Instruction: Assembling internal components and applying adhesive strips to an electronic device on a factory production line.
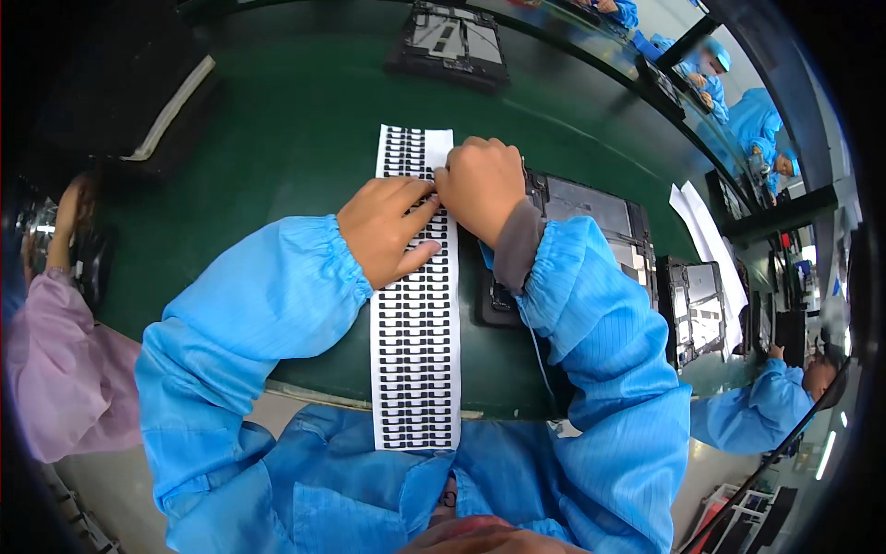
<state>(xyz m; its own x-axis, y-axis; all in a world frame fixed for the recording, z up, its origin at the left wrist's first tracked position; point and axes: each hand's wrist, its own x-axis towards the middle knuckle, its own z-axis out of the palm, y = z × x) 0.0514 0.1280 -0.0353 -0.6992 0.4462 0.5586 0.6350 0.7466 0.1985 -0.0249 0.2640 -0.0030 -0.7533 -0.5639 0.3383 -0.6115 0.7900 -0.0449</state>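
Note:
A long white sheet with rows of small black adhesive-looking pieces lies lengthwise before me, its near end hanging over the table edge. My left hand rests on its upper part, fingers stretched out and thumb apart. Against the sheet's right edge, my right hand is closed in a pinch, its fingertips meeting those of the left. Whatever sits in that pinch is hidden by the fingers. Just right of my right wrist is a black tray-like frame with grey panels, partly covered by my sleeve.
Another black framed unit lies at the far side of the green table. Further right are a smaller framed unit and white paper sheets. A black box stands far left. Co-workers sit on both sides, a pink sleeve closest.

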